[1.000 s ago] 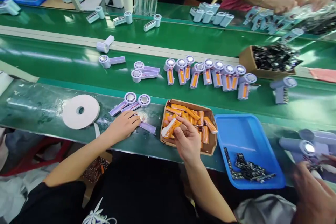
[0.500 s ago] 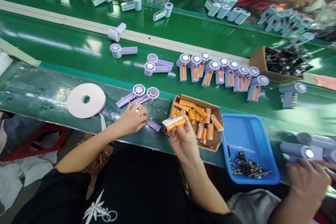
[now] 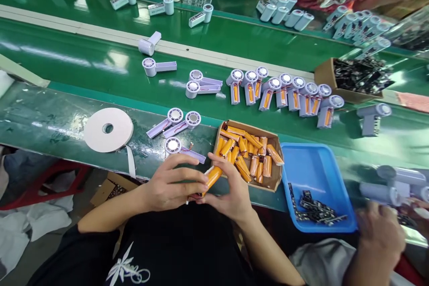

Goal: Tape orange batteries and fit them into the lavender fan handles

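Observation:
An orange wrapped battery [image 3: 212,179] is held low over the bench edge between my two hands. My left hand [image 3: 174,182] has its fingers closed on it from the left. My right hand [image 3: 233,190] grips it from the right with thumb and fingers. Thin wires show at the battery's lower end, partly hidden by the fingers. Just beyond my left hand lies a lilac handheld fan body [image 3: 173,145] with its handle open. Two more lilac fan bodies [image 3: 174,116] rest behind it. A cardboard tray [image 3: 273,185] of orange batteries stands beside my right hand.
A roll of white tape [image 3: 95,129] lies left, its loose end over the edge. A blue tray [image 3: 311,161] with dark circuit boards sits right, near a co-worker's hand [image 3: 382,228]. Several lilac fans [image 3: 266,94] line the green belt. A box of dark parts [image 3: 325,76] stands beyond.
My left hand has let go of the fan body, which now lies on the bench, and has moved onto the battery. My right hand has brought the battery lower and closer.

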{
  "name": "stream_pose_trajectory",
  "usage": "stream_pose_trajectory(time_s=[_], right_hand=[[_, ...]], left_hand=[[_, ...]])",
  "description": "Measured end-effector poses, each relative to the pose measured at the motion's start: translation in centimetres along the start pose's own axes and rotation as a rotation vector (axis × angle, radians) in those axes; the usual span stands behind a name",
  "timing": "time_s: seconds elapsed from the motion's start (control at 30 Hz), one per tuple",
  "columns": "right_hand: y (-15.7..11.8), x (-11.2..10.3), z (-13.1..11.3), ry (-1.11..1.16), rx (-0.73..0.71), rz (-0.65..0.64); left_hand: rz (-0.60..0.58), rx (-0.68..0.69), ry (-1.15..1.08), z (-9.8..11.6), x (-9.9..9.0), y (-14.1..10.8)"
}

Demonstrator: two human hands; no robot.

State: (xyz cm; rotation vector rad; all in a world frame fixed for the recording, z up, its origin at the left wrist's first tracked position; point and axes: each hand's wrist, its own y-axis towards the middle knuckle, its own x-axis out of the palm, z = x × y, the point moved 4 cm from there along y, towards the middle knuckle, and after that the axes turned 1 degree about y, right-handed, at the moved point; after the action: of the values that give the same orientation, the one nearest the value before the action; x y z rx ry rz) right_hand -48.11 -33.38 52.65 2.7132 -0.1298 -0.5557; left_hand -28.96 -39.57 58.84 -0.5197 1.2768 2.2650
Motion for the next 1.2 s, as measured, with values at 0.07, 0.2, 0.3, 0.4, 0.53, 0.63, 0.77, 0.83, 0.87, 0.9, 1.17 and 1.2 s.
stream_pose_trajectory(time_s=[0.07,0.2,0.3,0.4,0.53,0.63,0.77,0.83,0.87,0.9,1.17,1.2], right_hand=[[0.1,-0.3,-0.9,-0.084,-0.065,0.031],[0.5,0.4,-2.6,-0.082,-0.212,-0.046],[0.7,0.5,-2.9,0.014,-0.221,-0.170],[0.6,-0.2,-2.1,0.038,-0.117,-0.258],[0.3,-1.1,0.7,0.201,0.124,-0.241],[0.5,-1.1,3.1,0.455,0.355,-0.084],[1.4,-0.2,4.6,0.533,0.494,0.008],[1.9,0.3,4.9,0.389,0.472,-0.014],[2.1,0.6,5.0,0.307,0.443,-0.030],[2.3,0.9,5.2,0.230,0.411,-0.047],[3.2,3.7,6.3,-0.223,0.109,-0.290],[3.2,4.1,6.1,-0.300,0.089,-0.348]], left_hand=[[-0.011,0.010,0.028,0.6,-0.2,0.1],[-0.081,-0.049,0.010,0.8,0.4,0.1],[-0.127,-0.092,-0.024,0.3,1.2,0.1],[-0.162,-0.129,-0.127,-1.1,1.8,-0.2],[-0.309,-0.205,-0.093,-4.6,2.5,-1.5],[-0.419,-0.324,0.347,-8.1,3.5,-2.9],[-0.491,-0.330,0.558,-10.5,4.7,-4.2],[-0.462,-0.308,0.549,-10.9,4.8,-4.5],[-0.452,-0.303,0.548,-11.0,4.8,-4.5],[-0.452,-0.304,0.551,-11.1,4.8,-4.6],[-0.460,-0.408,0.601,-11.6,5.2,-4.8],[-0.466,-0.427,0.596,-11.6,5.3,-4.8]])
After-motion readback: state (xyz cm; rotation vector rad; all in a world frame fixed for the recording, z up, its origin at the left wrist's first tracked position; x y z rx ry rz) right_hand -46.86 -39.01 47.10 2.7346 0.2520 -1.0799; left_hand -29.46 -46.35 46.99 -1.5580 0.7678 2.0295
